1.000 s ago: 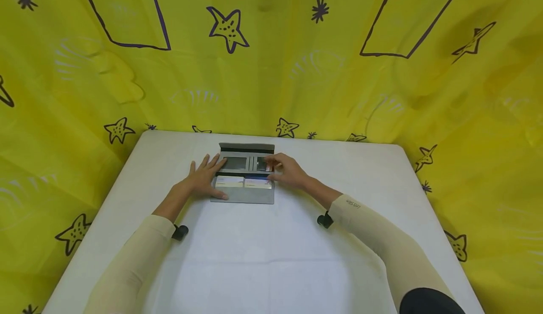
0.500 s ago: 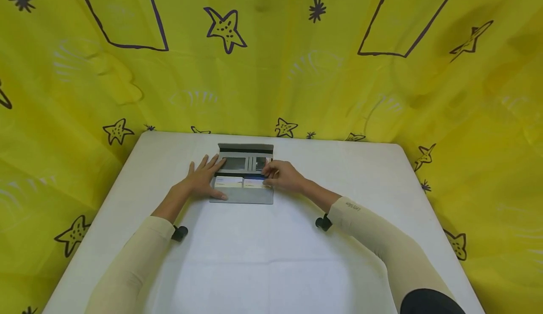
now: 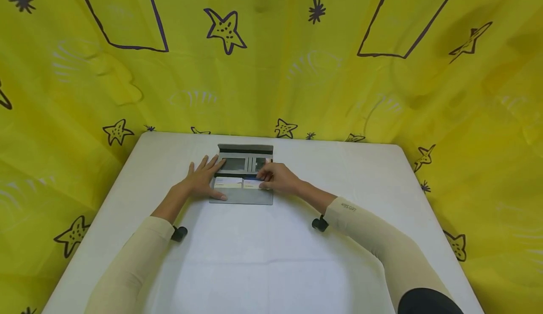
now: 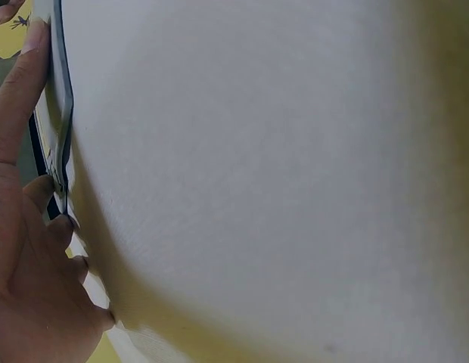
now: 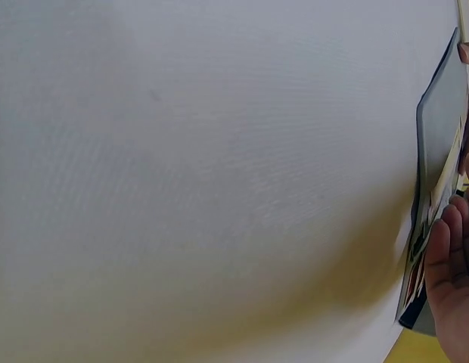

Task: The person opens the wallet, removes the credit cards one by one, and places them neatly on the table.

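Centrally in the frame, the grey wallet [image 3: 248, 197] lay open, pale cards [image 3: 228, 182] in its lower half. The left hand [image 3: 201, 180] rested on its left edge, fingers spread; the right hand [image 3: 282, 178] curled at the right card [image 3: 250, 184], any pinch indiscernible. Crooked pulling might have bent that card; weak bracing, let the wallet slide.

Bright yellow fabric [image 3: 263, 78] is hanging right across the back and down both sides! Dark starfish drawings [image 3: 227, 30] and large angular outlines [image 3: 140, 48] are running over it, and here a white table [image 3: 339, 168] is stretching wide, far corners rounding, soft shadows [image 5: 355, 265] falling across.
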`<state>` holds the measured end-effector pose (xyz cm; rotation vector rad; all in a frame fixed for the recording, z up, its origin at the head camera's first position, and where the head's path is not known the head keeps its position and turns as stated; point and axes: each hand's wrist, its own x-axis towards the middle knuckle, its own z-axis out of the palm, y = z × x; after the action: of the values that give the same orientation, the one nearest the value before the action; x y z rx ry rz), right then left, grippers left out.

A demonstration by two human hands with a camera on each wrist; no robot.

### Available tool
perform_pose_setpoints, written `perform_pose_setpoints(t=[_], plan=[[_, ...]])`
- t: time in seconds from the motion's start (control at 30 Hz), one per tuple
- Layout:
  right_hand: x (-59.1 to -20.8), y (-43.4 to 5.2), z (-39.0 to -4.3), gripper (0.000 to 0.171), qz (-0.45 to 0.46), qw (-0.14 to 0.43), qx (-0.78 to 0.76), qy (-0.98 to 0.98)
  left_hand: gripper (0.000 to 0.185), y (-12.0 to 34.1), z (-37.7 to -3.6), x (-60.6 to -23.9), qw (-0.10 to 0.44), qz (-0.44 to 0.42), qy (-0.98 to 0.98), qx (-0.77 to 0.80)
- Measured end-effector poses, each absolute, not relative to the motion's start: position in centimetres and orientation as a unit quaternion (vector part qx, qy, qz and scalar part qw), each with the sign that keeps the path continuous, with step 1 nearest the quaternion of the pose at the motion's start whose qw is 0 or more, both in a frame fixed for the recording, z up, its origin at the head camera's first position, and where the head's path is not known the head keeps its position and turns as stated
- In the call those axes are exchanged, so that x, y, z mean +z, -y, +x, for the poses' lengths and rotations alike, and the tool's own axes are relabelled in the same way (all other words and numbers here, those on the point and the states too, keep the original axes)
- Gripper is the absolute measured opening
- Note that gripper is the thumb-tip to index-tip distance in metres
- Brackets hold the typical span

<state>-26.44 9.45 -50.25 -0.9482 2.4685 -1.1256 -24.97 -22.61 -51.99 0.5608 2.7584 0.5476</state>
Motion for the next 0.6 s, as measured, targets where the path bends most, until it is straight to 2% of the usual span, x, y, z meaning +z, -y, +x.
perform_pose_setpoints(t=[0.6], plan=[[-49.7, -8.0, -26.1, 0.016, -0.320, 0.147, -0.334, -0.874, 0.127, 22.5, -24.5, -51.5, 0.134, 0.192, -0.954, 0.188]])
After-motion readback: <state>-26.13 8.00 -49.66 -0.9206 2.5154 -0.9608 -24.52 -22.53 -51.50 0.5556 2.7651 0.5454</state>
